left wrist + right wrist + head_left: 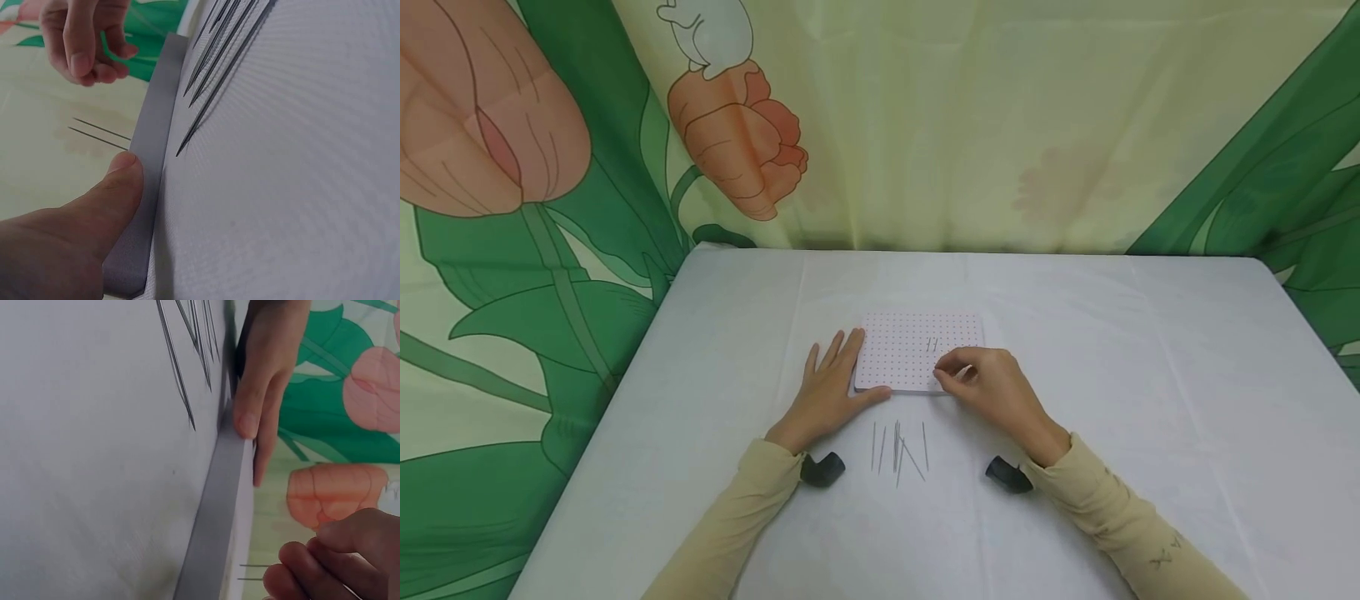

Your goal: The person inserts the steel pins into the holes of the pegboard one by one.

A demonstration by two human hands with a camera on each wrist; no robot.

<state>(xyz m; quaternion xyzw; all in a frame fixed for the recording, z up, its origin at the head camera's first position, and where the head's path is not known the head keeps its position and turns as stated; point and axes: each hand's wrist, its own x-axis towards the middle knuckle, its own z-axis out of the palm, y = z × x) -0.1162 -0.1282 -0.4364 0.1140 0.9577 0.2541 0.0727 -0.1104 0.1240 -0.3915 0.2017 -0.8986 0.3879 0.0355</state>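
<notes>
A white pegboard [887,346] with a dotted grid of holes lies mid-table. Two thin needles [100,134] stand upright from it, side by side. My left hand [831,383] rests spread at the board's left side, its thumb [122,178] along the front edge. Close over the front right part of the board is my right hand [988,387], fingers curled and thumb tip near the index fingertip. I cannot tell whether a thin needle is between them. Nearer me, several loose needles [897,454] lie on the cloth, some crossing.
White cloth covers the table [1150,400]. A patterned curtain [925,125] hangs behind its back edge. Black wrist devices [823,471] sit at the sleeve cuffs, on either side of the loose needles.
</notes>
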